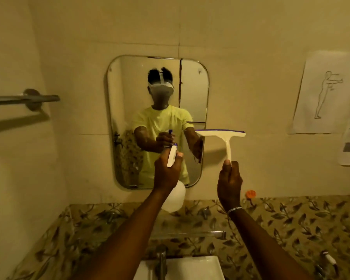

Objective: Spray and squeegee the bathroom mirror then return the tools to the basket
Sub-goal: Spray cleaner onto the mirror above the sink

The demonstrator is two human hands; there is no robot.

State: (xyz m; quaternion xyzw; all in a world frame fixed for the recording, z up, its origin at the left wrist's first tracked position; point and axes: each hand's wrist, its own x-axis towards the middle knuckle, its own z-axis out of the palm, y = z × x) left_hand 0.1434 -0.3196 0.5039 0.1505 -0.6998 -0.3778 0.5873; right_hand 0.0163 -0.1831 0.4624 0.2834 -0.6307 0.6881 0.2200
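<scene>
A rounded rectangular mirror (129,93) hangs on the wall straight ahead and reflects a person in a yellow shirt. My left hand (166,172) grips a white spray bottle (175,196) by its neck, with the nozzle aimed at the lower middle of the mirror. The bottle's body hangs below my hand. My right hand (229,181) holds a white squeegee (223,136) by its handle, blade up and level, just right of the mirror's lower right edge. No basket is in view.
A white sink (192,267) with a metal tap (161,257) sits below, under a leaf-patterned tile band (291,215). A towel bar (22,99) juts from the left wall. Paper sheets (321,93) hang on the right wall. A small orange object (251,193) sits on the ledge.
</scene>
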